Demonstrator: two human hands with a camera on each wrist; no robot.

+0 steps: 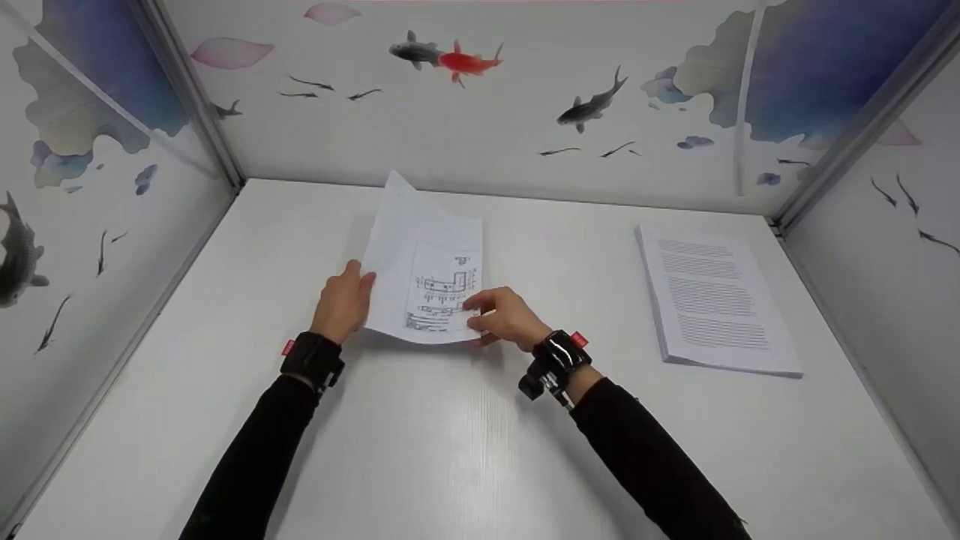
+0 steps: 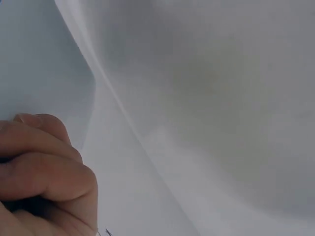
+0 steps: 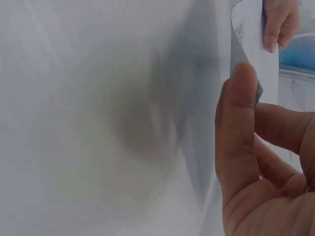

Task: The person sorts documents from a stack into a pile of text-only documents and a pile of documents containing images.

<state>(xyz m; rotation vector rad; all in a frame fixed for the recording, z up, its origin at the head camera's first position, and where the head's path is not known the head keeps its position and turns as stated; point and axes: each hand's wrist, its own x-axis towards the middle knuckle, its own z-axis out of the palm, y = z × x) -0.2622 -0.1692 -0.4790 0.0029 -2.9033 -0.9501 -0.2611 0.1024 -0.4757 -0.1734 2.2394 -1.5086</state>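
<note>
Fish-painted walls (image 1: 480, 135) enclose a white surface (image 1: 420, 450). Left of the stack of printed pages (image 1: 716, 300), a paper bearing a diagram (image 1: 431, 289) is held at a tilt, the left hand (image 1: 343, 304) gripping its left edge, the right hand (image 1: 511, 319) pinching its lower corner nearer the stack.

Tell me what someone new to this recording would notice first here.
Probably the bright red fish on the back wall, overlapping a dark fish. Next, the printed paper near the middle of the table, held by the left hand and right hand at opposite edges. A neat paper stack covered in lines of text lies toward the table's right side.
</note>
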